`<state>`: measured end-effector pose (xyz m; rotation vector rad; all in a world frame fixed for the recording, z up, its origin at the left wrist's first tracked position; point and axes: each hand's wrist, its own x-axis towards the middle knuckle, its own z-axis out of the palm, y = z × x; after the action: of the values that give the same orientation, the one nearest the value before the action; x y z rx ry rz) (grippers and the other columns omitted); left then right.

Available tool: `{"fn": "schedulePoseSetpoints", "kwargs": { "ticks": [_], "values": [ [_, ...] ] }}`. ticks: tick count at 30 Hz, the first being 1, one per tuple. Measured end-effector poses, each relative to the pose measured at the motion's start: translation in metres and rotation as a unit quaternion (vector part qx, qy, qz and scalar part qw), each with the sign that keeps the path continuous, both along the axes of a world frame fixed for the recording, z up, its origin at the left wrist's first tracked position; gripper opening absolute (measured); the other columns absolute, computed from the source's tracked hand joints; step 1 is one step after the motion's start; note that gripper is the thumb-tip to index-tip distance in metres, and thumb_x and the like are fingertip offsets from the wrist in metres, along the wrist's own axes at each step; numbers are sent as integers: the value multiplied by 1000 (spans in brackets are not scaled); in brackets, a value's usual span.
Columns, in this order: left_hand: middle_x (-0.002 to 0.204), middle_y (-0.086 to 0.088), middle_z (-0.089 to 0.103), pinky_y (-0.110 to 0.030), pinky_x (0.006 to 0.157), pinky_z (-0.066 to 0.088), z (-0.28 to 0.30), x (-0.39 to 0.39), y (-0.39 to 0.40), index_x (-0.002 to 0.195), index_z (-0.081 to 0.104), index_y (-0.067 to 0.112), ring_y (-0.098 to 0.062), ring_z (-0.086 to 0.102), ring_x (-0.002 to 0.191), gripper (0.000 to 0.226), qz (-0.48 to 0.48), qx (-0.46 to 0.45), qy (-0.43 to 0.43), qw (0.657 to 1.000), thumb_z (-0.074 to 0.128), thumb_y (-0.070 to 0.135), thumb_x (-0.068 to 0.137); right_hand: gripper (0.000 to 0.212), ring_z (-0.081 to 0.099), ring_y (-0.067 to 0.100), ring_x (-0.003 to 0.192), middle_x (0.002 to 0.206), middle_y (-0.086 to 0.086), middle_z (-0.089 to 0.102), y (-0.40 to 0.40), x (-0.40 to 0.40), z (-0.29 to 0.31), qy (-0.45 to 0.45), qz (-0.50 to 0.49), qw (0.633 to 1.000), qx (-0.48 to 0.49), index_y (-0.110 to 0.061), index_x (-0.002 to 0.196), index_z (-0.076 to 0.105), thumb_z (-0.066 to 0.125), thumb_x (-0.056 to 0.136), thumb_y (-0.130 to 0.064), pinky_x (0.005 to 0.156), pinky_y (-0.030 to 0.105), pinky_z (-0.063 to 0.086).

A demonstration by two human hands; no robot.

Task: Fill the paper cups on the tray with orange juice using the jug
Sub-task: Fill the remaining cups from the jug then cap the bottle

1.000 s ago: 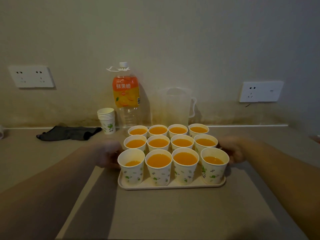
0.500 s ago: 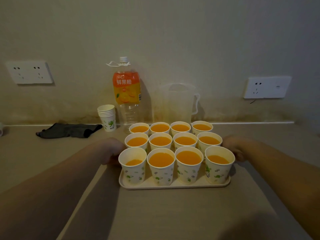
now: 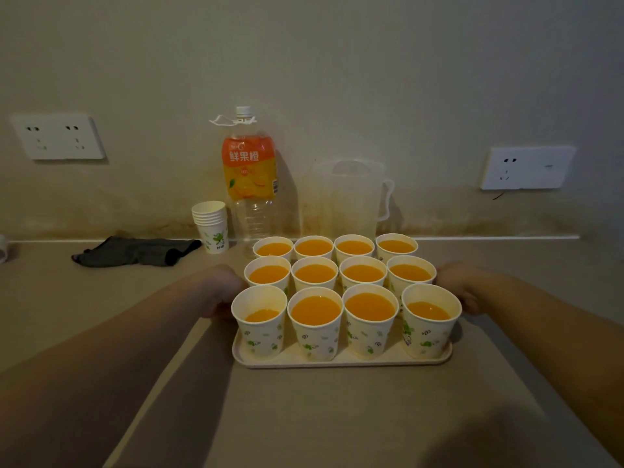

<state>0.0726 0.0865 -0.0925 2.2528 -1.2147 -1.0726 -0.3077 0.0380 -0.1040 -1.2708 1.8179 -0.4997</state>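
A cream tray [image 3: 341, 361] on the counter carries several paper cups [image 3: 315, 324] with green leaf prints, all holding orange juice. The front-left cup [image 3: 259, 320] and front-right cup [image 3: 430, 324] hold less than the others. My left hand [image 3: 221, 292] grips the tray's left edge and my right hand [image 3: 461, 287] grips its right edge; the fingers are partly hidden behind the cups. The clear plastic jug [image 3: 347, 201] stands empty against the wall behind the tray.
An emptied orange juice bottle [image 3: 250, 184] stands left of the jug. A stack of spare paper cups [image 3: 211, 226] and a dark cloth [image 3: 135, 252] lie further left. Wall sockets [image 3: 57, 136] sit on either side.
The tray with the cups has shifted slightly to the right with both hands on its edges. The view has tilted up a little.
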Motion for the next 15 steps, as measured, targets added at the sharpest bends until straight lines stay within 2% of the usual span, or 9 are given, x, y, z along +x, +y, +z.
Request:
{"fn": "schedulePoseSetpoints", "kwargs": {
  "ticks": [4,8,11,13,15],
  "values": [
    [105,-14,68,-30,54,50,-1,7,0,102,66,4,-24,65,87,16,-1,-9,-5,1000,75,10,90,11,72,32,87,86,18,75,-4,7,-2,-3,4,1000,1,0,90,76,68,90,-8,73,38,55],
    [107,-15,69,-34,61,54,-5,23,-2,104,67,4,-26,67,94,18,4,-11,-8,1000,76,11,90,10,70,28,81,90,20,75,-7,20,-3,-5,13,1000,-4,0,91,75,69,90,-8,73,39,55],
    [110,-15,69,-39,78,60,-7,37,-2,105,69,4,-29,67,102,20,17,-16,-2,1000,77,11,88,10,72,29,85,90,17,75,-8,30,-2,-8,25,1000,-2,-3,90,76,71,89,-12,81,43,58],
    [110,-15,70,-44,89,59,-6,45,0,105,70,5,-30,67,103,21,24,-16,-2,1000,79,12,87,10,72,30,86,91,16,76,-7,37,0,-13,34,999,-4,-5,90,76,73,89,-14,80,44,59],
    [111,-14,70,-47,91,59,-5,53,1,106,70,7,-30,68,102,23,28,-14,-3,999,80,13,86,11,73,31,87,91,15,76,-8,44,1,-17,46,999,-1,-6,91,77,74,87,-16,78,44,60]
  ]
}}
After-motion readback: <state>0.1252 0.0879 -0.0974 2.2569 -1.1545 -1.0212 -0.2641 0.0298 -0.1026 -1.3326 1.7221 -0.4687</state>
